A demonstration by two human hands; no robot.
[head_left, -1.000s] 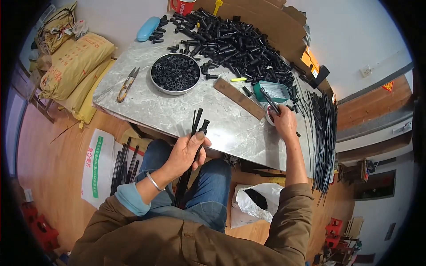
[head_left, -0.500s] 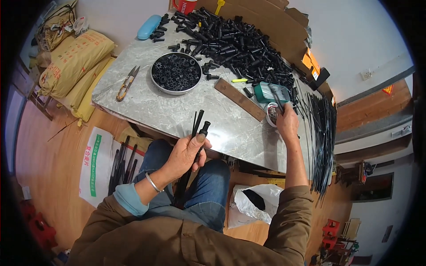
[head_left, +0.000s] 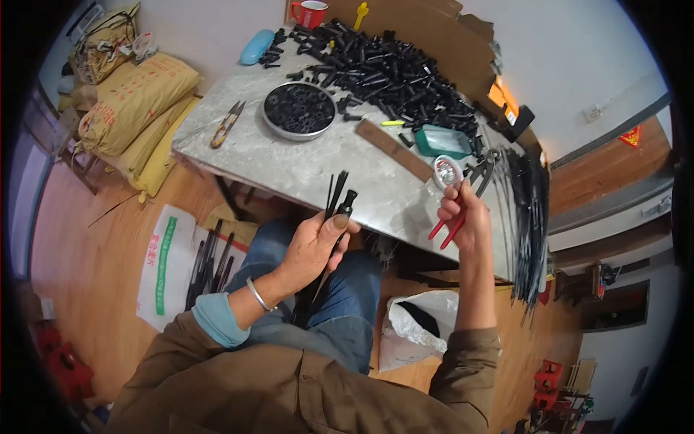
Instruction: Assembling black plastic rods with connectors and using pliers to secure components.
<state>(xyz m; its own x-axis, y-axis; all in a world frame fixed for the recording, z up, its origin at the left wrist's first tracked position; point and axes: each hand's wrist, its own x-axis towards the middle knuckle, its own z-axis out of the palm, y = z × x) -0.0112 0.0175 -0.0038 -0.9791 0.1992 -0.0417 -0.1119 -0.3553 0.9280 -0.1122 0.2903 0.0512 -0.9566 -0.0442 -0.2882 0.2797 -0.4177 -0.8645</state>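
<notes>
My left hand (head_left: 316, 249) is closed around several thin black rods (head_left: 335, 189) and a black flanged tubular fitting (head_left: 348, 204), held upright over my lap. The rods' lower ends run down between my legs. In my right hand (head_left: 466, 217) is a pair of pliers (head_left: 483, 170) with red handles, their dark jaws pointing up and away over the table's right side. Close by the pliers stands a small white cup (head_left: 447, 171) holding small shiny metal pieces. A green-rimmed clear box (head_left: 442, 141) sits just behind the cup.
On the grey table (head_left: 238, 155) are a round metal bowl (head_left: 300, 136) of black rings, scissors (head_left: 228, 124), a wooden strip (head_left: 394, 150) and a heap of black fittings (head_left: 390, 69). Long black rods (head_left: 529, 224) hang over the right edge. A white sack (head_left: 405, 340) stands below.
My right hand has drawn back toward me from beside the cup, and it now holds red-handled pliers in a different pose. My left hand keeps its grip. The whole view has shifted slightly.
</notes>
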